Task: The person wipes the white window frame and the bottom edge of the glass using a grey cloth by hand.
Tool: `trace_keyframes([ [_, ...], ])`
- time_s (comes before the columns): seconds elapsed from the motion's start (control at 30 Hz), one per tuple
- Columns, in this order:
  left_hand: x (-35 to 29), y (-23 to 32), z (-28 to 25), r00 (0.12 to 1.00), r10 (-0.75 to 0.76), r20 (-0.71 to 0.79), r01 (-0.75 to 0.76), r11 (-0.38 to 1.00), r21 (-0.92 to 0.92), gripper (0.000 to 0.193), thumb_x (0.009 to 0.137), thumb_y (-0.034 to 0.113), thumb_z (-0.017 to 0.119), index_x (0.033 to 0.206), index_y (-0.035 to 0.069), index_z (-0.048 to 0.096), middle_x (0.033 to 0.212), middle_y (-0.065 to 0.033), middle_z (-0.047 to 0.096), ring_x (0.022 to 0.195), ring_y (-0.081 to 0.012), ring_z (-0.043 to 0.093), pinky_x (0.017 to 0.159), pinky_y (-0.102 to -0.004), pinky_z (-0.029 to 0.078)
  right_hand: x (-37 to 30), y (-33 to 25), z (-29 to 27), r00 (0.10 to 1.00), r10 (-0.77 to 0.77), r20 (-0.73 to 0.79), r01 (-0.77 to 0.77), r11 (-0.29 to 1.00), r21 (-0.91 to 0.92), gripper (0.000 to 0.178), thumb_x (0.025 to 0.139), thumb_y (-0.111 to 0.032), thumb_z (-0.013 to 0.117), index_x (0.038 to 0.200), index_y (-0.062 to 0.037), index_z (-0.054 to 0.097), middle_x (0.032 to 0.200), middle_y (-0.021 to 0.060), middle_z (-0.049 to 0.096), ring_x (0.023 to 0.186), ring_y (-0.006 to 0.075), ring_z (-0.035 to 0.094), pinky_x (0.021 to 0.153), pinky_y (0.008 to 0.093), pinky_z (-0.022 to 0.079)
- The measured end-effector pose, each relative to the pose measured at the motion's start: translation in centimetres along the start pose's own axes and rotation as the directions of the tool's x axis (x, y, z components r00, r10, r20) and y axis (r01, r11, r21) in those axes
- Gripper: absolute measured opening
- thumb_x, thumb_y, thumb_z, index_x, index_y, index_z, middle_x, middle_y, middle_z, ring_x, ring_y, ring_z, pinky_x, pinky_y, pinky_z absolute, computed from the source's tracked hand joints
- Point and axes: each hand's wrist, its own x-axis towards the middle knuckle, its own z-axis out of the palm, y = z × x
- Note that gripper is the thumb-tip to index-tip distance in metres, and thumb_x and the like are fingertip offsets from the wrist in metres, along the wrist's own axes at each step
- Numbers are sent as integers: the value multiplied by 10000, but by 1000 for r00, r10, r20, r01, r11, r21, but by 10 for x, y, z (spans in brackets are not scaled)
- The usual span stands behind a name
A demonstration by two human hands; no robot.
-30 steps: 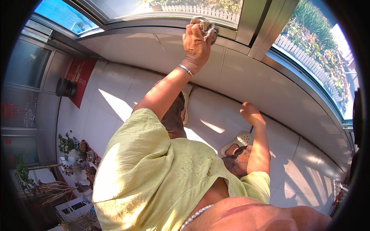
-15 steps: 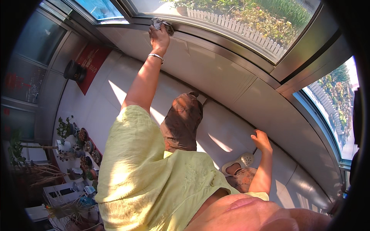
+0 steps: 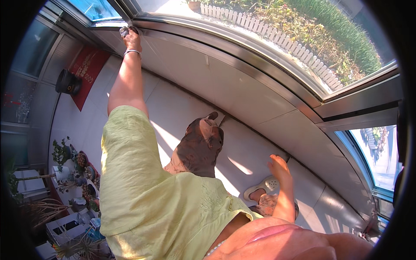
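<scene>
My left hand (image 3: 132, 40) is stretched out far to the upper left, its fingers closed round a crumpled grey rag (image 3: 124, 31). It presses the rag against the metal sill (image 3: 149, 26) under the window, close to the corner post. Most of the rag is hidden by the hand. A silvery bracelet (image 3: 132, 52) circles that wrist. Down on the other side, my right hand (image 3: 281, 168) hangs in the air over the floor near the wall panel, holding nothing, with its fingers loosely extended.
Pale wall panels (image 3: 208, 69) run below the window frame. At the left, a dark pot-like container (image 3: 68, 82) stands by a red mat (image 3: 89, 71). Several potted plants (image 3: 60, 173) crowd the lower left. My foot wears a beige clog (image 3: 262, 186) on the tiled floor.
My left hand has slid the rag leftward along the sill to the corner post. The view has shifted with my body. My right hand still hangs without holding anything.
</scene>
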Motion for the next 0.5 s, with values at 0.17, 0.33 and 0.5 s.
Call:
trace_keyframes([
  [0.17, -53, 1, 12, 980, 193, 53, -191, 981, -43, 298, 959, 268, 577, 1133, 27, 550, 1072, -151, 641, 968, -278, 622, 848, -409, 484, -6, -8, 2, 999, -37, 20, 38, 996, -83, 221, 844, -113, 642, 1011, 13, 569, 1019, 243, 616, 972, 433, 616, 830, 484, 506],
  [0.33, -181, 26, 26, 894, 418, 161, -435, 896, 92, 439, 986, 322, 573, 1218, -16, 418, 1219, -281, 504, 1101, -461, 530, 927, -509, 433, -8, -10, 8, 996, -75, 48, 79, 993, -87, 215, 838, -112, 631, 993, 22, 564, 989, 255, 617, 972, 438, 618, 834, 498, 510],
  [0.5, -336, 51, 32, 607, 720, 337, -749, 660, -59, 408, 941, 201, 630, 1210, 10, 390, 1123, -228, 447, 1080, -420, 437, 904, -495, 392, 2, 1, 24, 985, 11, 170, 10, 992, -125, 342, 871, -200, 649, 1152, -10, 603, 1125, 238, 630, 1072, 427, 601, 898, 468, 501],
])
